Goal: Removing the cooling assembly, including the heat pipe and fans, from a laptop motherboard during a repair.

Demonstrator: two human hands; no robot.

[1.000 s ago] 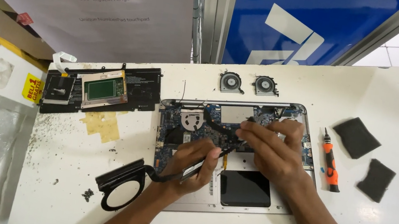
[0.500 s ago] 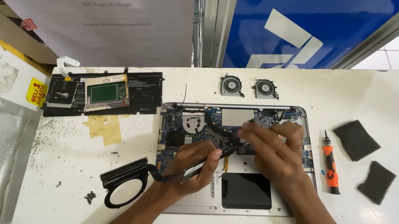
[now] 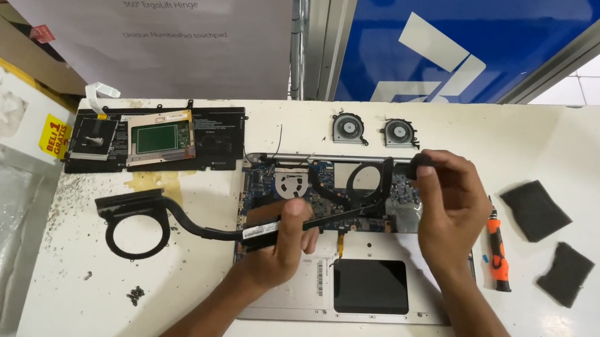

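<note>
Head view: my left hand fingers clench the black heat pipe assembly mid-length, my right hand pinches its far end above the open laptop, mid-desk. Best lifted level, clear of the board.

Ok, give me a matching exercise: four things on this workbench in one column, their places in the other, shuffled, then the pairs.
Things:
1. heat pipe assembly
2. two small fans
3. orange-handled screwdriver
4. battery pack

Places:
A. on the table right of the open laptop
B. held in the left hand and the right hand
C. on the table left of the laptop
D. beyond the laptop's far edge

Pairs: 1-B, 2-D, 3-A, 4-C
</note>
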